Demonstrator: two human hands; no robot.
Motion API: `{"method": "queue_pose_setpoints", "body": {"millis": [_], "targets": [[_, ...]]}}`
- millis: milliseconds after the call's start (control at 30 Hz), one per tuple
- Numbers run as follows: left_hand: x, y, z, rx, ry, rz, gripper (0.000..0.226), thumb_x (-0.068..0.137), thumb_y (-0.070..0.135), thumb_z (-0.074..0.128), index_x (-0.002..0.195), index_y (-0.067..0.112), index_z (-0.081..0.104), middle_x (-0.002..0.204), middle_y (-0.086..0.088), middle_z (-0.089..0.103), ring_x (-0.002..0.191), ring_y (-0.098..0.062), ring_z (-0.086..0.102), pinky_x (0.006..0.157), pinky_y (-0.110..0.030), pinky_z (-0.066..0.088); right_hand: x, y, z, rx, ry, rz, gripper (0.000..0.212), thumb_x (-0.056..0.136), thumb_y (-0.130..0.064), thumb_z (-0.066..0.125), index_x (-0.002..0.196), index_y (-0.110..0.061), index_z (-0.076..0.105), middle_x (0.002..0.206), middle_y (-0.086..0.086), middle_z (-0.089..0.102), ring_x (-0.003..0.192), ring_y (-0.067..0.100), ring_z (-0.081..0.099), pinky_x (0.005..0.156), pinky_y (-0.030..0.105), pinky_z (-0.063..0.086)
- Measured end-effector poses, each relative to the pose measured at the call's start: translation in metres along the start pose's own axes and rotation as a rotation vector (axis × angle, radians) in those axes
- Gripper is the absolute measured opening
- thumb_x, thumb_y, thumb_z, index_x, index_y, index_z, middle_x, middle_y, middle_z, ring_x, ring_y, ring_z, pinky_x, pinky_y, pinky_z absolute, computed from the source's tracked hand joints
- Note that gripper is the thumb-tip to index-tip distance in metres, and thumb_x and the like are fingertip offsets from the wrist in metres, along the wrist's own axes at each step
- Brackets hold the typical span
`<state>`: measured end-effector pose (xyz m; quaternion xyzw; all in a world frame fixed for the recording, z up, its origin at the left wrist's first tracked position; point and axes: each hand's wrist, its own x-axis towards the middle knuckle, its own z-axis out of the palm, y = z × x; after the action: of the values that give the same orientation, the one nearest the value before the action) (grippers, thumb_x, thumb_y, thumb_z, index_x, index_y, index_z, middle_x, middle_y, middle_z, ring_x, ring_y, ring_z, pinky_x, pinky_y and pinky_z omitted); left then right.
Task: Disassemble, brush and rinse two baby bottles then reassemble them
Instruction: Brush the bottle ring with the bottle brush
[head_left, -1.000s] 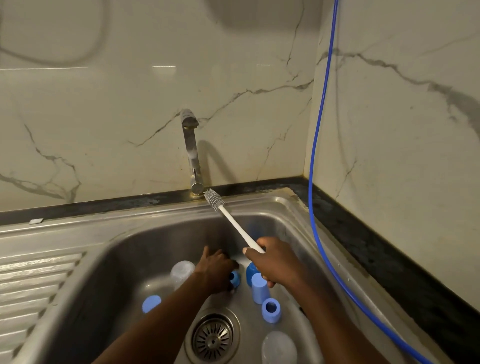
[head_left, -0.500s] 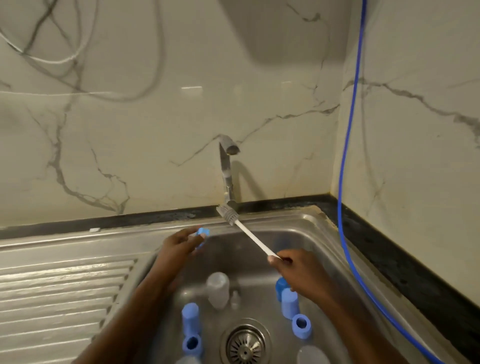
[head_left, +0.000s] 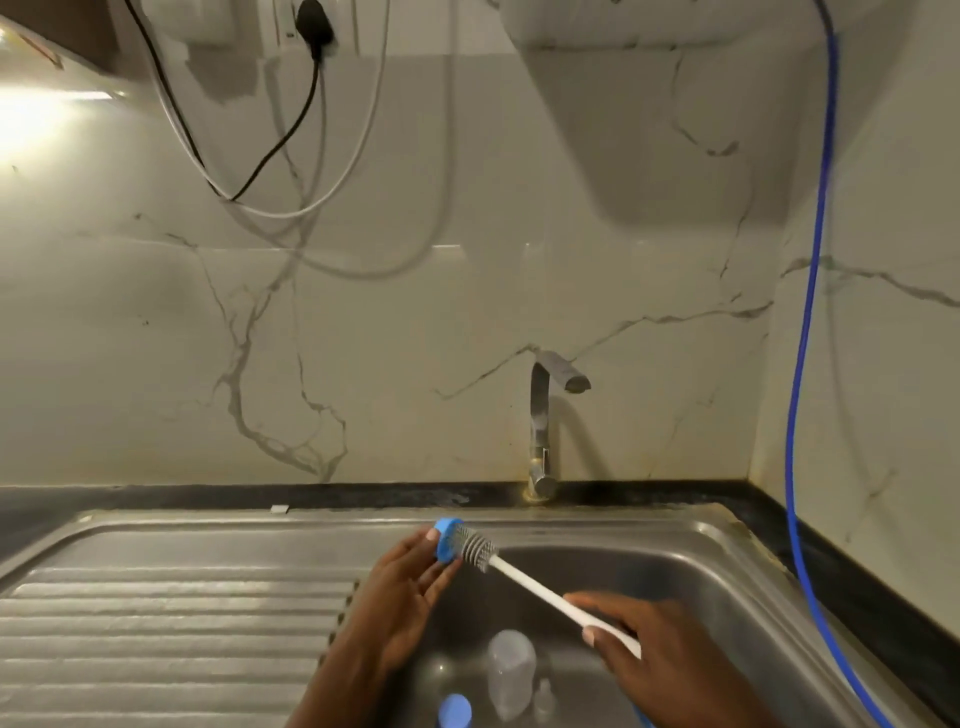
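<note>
Over the sink's (head_left: 727, 527) back-left edge, the left hand (head_left: 405, 587) pinches a blue ring (head_left: 447, 540) between thumb and fingers. The brush's (head_left: 524, 577) grey head meets the ring. The right hand (head_left: 660, 660) is curled round its white handle above the sink's middle. Inside the sink are a clear bottle (head_left: 511, 670), a blue cap (head_left: 454, 709) to its left and a small clear teat (head_left: 544, 693) to its right. The ribbed drainboard (head_left: 156, 623) runs left of the sink. The tap (head_left: 540, 415) stands behind it, and a hose (head_left: 800, 415) hangs along its right side.
</note>
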<state>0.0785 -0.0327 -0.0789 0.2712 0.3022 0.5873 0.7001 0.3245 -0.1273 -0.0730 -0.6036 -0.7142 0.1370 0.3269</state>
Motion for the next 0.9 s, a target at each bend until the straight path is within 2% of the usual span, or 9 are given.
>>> {"method": "queue_pose_setpoints", "body": {"millis": [67,133,233,433,533,667,767,833,900], "targets": [[-0.002,0.000,0.005,0.023,-0.036,-0.047,0.040,0.085,0.009,0.060,0.122,-0.006,0.059,0.121,-0.029,0.064,0.112,-0.036,0.061,0.084,-0.033,0.055,0.003,-0.007,-0.001,0.007,-0.041,0.017,0.020,0.069,-0.085,0.049,0.088,-0.084,0.045,0.102,-0.040,0.062,0.104,-0.013,0.057,0.096,0.007,0.040],[-0.001,0.000,0.006,0.026,-0.054,-0.074,0.045,0.082,0.009,0.061,0.124,-0.008,0.057,0.124,-0.031,0.062,0.120,-0.039,0.058,0.086,-0.035,0.054,0.001,-0.016,-0.004,0.020,-0.038,0.028,0.055,0.042,-0.104,0.018,0.082,-0.081,0.048,0.094,-0.045,0.056,0.098,-0.015,0.055,0.092,-0.002,0.033],[0.000,0.001,0.005,0.017,-0.070,-0.094,0.047,0.083,0.009,0.063,0.125,-0.009,0.056,0.125,-0.033,0.060,0.125,-0.042,0.055,0.090,-0.040,0.054,-0.001,-0.021,-0.004,0.006,-0.028,0.024,0.006,0.075,-0.081,0.044,0.080,-0.082,0.045,0.093,-0.050,0.050,0.095,-0.021,0.050,0.088,-0.006,0.029],[0.001,0.003,-0.001,0.051,-0.110,-0.113,0.033,0.090,0.001,0.052,0.121,-0.011,0.057,0.118,-0.033,0.064,0.108,-0.039,0.062,0.084,-0.039,0.056,0.000,-0.022,-0.002,0.028,-0.066,0.051,0.015,0.072,-0.084,0.042,0.083,-0.078,0.049,0.100,-0.043,0.059,0.103,-0.017,0.053,0.089,-0.006,0.028],[-0.001,0.006,-0.004,0.064,-0.126,-0.160,0.035,0.086,0.001,0.054,0.118,-0.011,0.057,0.116,-0.035,0.063,0.105,-0.040,0.063,0.081,-0.040,0.057,0.002,-0.023,0.001,0.247,-0.226,0.097,0.017,0.094,-0.034,0.060,0.091,-0.049,0.065,0.076,-0.038,0.065,0.083,-0.016,0.062,0.094,0.013,0.046],[0.000,0.004,-0.007,0.055,-0.096,-0.207,0.045,0.082,0.003,0.060,0.125,-0.008,0.054,0.116,-0.035,0.064,0.111,-0.043,0.062,0.081,-0.044,0.058,-0.003,-0.033,0.003,0.216,-0.187,0.109,0.014,0.091,-0.046,0.057,0.082,-0.053,0.064,0.071,-0.024,0.064,0.079,-0.008,0.061,0.093,0.013,0.046],[0.002,-0.003,0.001,0.069,-0.042,-0.222,0.051,0.079,0.016,0.068,0.124,-0.006,0.057,0.118,-0.032,0.064,0.109,-0.040,0.064,0.079,-0.044,0.061,-0.005,-0.040,0.004,-0.018,-0.123,0.090,0.034,0.087,-0.071,0.042,0.115,-0.055,0.055,0.102,-0.020,0.066,0.097,-0.003,0.058,0.091,0.004,0.038],[0.004,-0.006,0.006,0.101,0.023,-0.196,0.054,0.075,0.024,0.071,0.120,-0.004,0.060,0.114,-0.030,0.066,0.100,-0.037,0.067,0.070,-0.040,0.062,-0.001,-0.049,-0.001,-0.136,-0.156,0.083,0.043,0.096,-0.059,0.040,0.137,-0.048,0.044,0.132,-0.015,0.058,0.122,0.001,0.052,0.104,0.011,0.034],[0.006,-0.007,0.006,0.090,0.050,-0.165,0.055,0.073,0.023,0.072,0.119,-0.005,0.061,0.109,-0.028,0.067,0.092,-0.033,0.068,0.065,-0.036,0.062,0.003,-0.047,-0.001,-0.127,-0.185,0.099,0.070,0.082,-0.082,0.032,0.141,-0.045,0.039,0.137,-0.014,0.055,0.127,0.004,0.049,0.108,0.015,0.032]]}}
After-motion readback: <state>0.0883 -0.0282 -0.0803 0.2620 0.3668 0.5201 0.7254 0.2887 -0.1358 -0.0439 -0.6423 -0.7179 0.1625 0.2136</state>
